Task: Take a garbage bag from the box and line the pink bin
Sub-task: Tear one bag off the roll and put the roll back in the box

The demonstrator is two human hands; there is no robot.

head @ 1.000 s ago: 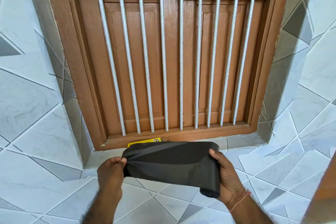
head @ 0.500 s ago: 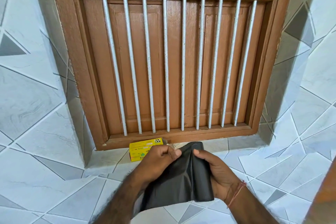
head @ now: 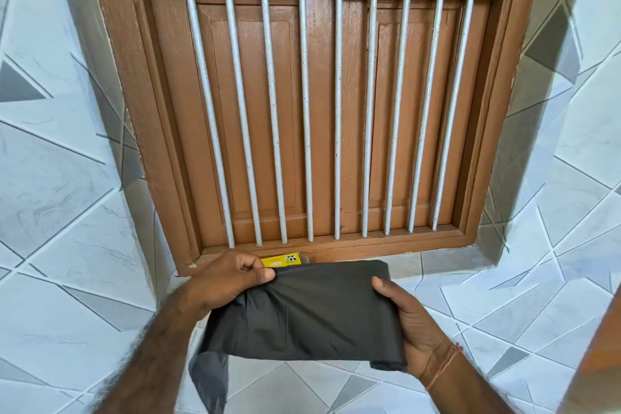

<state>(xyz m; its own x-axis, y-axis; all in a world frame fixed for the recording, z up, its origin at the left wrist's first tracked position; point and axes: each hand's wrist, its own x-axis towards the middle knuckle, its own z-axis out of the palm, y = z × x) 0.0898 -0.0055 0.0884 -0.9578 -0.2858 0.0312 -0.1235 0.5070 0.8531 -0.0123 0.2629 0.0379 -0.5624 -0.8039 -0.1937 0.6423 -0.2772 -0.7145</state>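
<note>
A folded black garbage bag [head: 312, 312] is stretched flat between both my hands in front of the window ledge. My left hand [head: 232, 276] pinches its upper left edge between thumb and fingers. My right hand [head: 413, 329] grips its right end, thumb on top. A loose flap of the bag hangs down at the lower left. Behind the bag, a yellow box [head: 282, 259] lies on the ledge, mostly hidden by my left hand and the bag. The pink bin is not in view.
A brown wooden window frame [head: 161, 161] with white vertical bars [head: 304, 118] and shut wooden shutters fills the wall ahead. White and grey tiled walls [head: 67, 178] lie on both sides and below. A brown wooden edge [head: 601, 346] shows at the lower right.
My left hand has moved back to the left, pulling the bag wider open from a bunched fold. A loose flap now hangs at the lower left. The box is more hidden.
</note>
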